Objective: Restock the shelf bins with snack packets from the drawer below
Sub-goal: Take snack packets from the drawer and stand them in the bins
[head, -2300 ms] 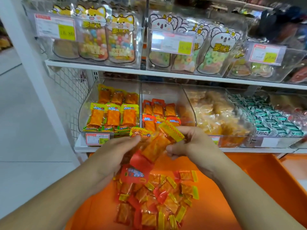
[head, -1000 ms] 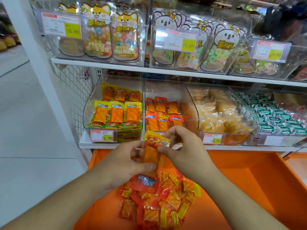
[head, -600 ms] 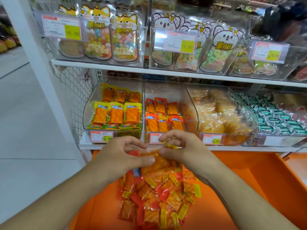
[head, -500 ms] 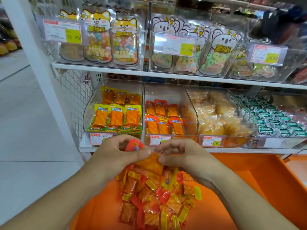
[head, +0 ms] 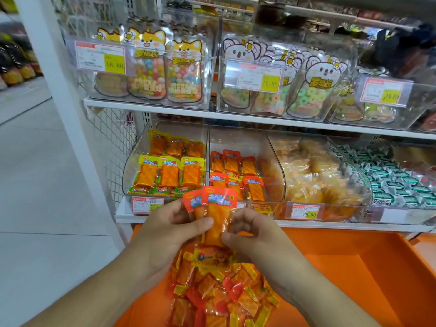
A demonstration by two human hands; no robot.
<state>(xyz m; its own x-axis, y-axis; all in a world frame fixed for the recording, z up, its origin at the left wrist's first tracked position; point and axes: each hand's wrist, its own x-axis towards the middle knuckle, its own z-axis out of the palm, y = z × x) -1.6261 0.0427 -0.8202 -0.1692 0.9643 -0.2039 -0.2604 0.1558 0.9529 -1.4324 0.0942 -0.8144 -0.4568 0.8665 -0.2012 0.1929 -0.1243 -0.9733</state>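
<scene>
My left hand (head: pixel 165 230) and my right hand (head: pixel 252 232) together hold a small upright stack of red-topped snack packets (head: pixel 215 208) just in front of the lower shelf. Both thumbs press on the front packet. Below them the orange drawer (head: pixel 354 279) holds a clear bag of mixed red and yellow packets (head: pixel 219 296). Straight behind the held packets stands the clear bin with red-topped packets (head: pixel 273 147). To its left is the bin with yellow-topped packets (head: pixel 132 161).
Further right on the lower shelf stand a bin of pale yellow snacks (head: pixel 318 175) and one of green-wrapped sweets (head: pixel 396 180). The upper shelf carries bins of candy pouches (head: pixel 151 74) with price tags. A white shelf post (head: pixel 63 90) rises on the left beside the floor.
Both hands have lifted out of the bag and turned the red-topped packets upright, squaring them into a stack in front of the bins.
</scene>
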